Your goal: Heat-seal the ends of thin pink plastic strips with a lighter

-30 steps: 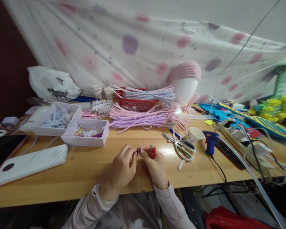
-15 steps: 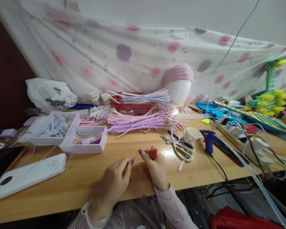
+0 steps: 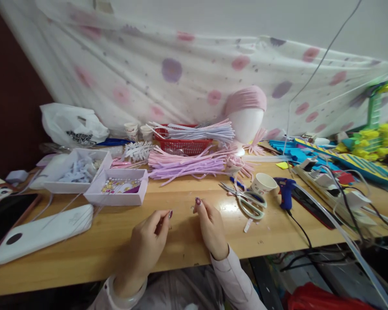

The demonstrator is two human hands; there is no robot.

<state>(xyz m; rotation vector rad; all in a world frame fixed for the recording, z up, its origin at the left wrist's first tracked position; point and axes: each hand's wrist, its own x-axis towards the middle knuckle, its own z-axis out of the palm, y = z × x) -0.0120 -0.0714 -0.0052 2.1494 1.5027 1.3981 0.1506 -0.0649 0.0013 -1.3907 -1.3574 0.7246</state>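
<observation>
My left hand (image 3: 148,237) is above the wooden table (image 3: 110,258), thumb and forefinger pressed together in a pinch; whatever is between them is too fine or hidden to make out. A short way to its right, my right hand (image 3: 211,226) is closed too, thumb up against the curled fingers. Its palm side is turned away, so I cannot tell what it holds. The two hands are apart. Nearest the right hand lie scissors (image 3: 250,206) with pale handles and a small white paper scrap (image 3: 247,225).
Behind the hands are pink and purple pipe cleaners (image 3: 187,165), a red basket (image 3: 184,147) and a mannequin head (image 3: 245,122). At left stand a bead box (image 3: 116,198) and a white power bank (image 3: 45,234). A paper cup (image 3: 264,183), blue glue gun (image 3: 285,193) and power strip (image 3: 313,181) are at right.
My hands have drawn apart, the left shifting a little left. The small red, metal-topped object, likely a lighter, that showed in my right hand is out of sight now.
</observation>
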